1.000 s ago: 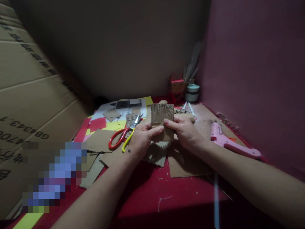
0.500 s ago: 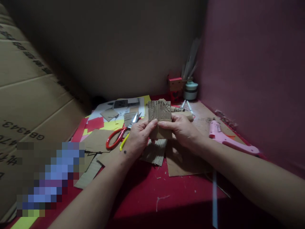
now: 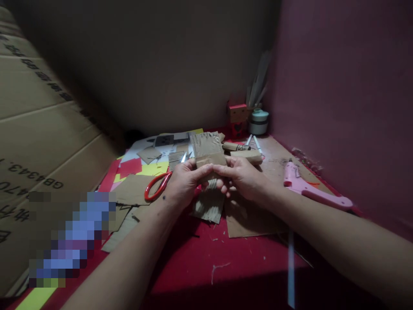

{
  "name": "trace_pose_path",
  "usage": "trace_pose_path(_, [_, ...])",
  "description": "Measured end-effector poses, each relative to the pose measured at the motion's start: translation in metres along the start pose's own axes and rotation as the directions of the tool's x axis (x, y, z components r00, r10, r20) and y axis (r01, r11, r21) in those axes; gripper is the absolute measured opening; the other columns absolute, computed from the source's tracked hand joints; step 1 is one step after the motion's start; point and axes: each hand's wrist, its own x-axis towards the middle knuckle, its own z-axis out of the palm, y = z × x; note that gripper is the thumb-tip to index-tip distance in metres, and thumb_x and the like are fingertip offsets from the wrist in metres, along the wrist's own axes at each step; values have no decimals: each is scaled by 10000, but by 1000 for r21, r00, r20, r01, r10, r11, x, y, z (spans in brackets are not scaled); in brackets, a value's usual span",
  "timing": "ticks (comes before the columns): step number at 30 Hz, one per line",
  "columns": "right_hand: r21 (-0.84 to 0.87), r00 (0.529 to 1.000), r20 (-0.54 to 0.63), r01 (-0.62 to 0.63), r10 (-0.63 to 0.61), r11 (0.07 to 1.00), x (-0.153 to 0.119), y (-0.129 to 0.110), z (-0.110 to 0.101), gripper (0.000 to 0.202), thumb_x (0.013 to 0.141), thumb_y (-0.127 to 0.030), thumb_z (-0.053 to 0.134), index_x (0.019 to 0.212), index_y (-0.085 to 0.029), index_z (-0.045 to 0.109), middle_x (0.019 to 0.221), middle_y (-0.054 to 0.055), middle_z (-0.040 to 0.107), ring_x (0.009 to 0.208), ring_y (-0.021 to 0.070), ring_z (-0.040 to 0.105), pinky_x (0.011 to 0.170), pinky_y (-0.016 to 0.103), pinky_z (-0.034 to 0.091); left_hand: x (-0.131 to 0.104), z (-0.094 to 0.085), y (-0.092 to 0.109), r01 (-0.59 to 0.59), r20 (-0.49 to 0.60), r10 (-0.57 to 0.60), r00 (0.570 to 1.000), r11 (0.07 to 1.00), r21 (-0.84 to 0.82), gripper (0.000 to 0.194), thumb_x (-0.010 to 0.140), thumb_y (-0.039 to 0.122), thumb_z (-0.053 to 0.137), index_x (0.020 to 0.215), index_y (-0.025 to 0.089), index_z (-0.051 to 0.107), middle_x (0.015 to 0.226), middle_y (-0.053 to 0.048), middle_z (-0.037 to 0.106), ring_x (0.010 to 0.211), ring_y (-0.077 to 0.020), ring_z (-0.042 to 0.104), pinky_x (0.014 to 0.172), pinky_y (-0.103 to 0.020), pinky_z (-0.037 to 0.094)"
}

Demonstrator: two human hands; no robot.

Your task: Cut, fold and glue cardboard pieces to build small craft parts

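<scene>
A small brown cardboard piece with a rough, torn corrugated face is held up over the middle of the table. My left hand grips its left side, and my right hand grips its right side. Both thumbs meet at the near edge of the piece. Just left of my left hand lie red-handled scissors, partly covered by that hand. A strip of corrugated cardboard rests on the red table under my hands.
At the right lies a pink glue gun. A red-and-brown box figure and a lidded pot stand at the back. A large carton rises at the left. Paper sheets and rolled cardboard surround the work.
The cardboard piece has tilted and shifted slightly left, with more of its smooth near side showing. My left hand has moved a little left, and fingers now show below the piece.
</scene>
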Motion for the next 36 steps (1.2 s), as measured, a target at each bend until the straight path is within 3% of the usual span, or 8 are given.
trace_pose_path(5, [-2,999,-26,22,-22,1000,1,2,-1,176,773,-330,609,780,-185,510,490,-29,579,370,87,509,317,174,383,-3,0,3,141,154,-149,977,988,63,261,756,347,622,612,135,572,535,5,548,390,-53,405,356,-184,256])
trace_pose_path(9, [2,994,-16,111,-111,994,1,3,0,183,780,-335,610,752,-180,516,462,-49,547,335,66,464,277,149,311,-4,4,4,77,147,-84,986,996,51,222,726,261,636,561,138,550,439,38,488,359,-45,370,352,-180,227])
trace_pose_path(14, [44,995,91,42,-46,998,0,-4,0,268,837,-389,518,727,-147,551,567,23,633,424,97,564,331,168,383,-1,-3,5,58,111,-58,992,998,0,234,715,259,639,543,139,534,437,31,508,342,-47,366,345,-187,220])
trace_pose_path(17, [-70,997,79,25,-19,997,-1,-8,-1,277,863,-367,471,711,-147,544,573,40,643,424,98,565,340,169,373,-1,-9,6,116,61,-117,991,993,21,262,690,289,669,528,141,526,419,31,491,324,-58,375,332,-196,229])
trace_pose_path(21, [-262,998,-53,15,-30,965,-4,-8,5,239,877,-276,425,672,-177,499,467,-15,562,334,76,455,304,176,288,-4,-3,6,127,71,-131,989,990,58,230,688,255,673,547,131,539,468,18,516,374,-63,423,344,-184,258])
trace_pose_path(27, [-492,954,-149,155,-259,857,-3,-1,10,311,870,-258,436,563,-205,447,368,-52,438,327,70,365,376,223,272,-6,8,4,80,17,-80,997,997,2,130,676,247,666,638,147,593,462,41,512,339,-73,419,299,-187,281])
trace_pose_path(32, [-477,953,-150,163,-263,864,-1,-2,5,268,871,-323,433,638,-204,487,398,-46,463,352,92,414,404,235,319,-4,-5,7,191,5,-191,982,982,1,208,673,317,700,630,147,588,499,17,549,368,-67,452,324,-170,328])
trace_pose_path(36, [-258,981,-52,167,-186,952,0,-7,4,220,818,-378,530,720,-181,535,568,-5,552,488,110,498,456,242,391,-4,-11,9,175,-25,-174,984,983,48,247,674,317,697,556,150,558,424,30,493,294,-45,366,284,-163,245])
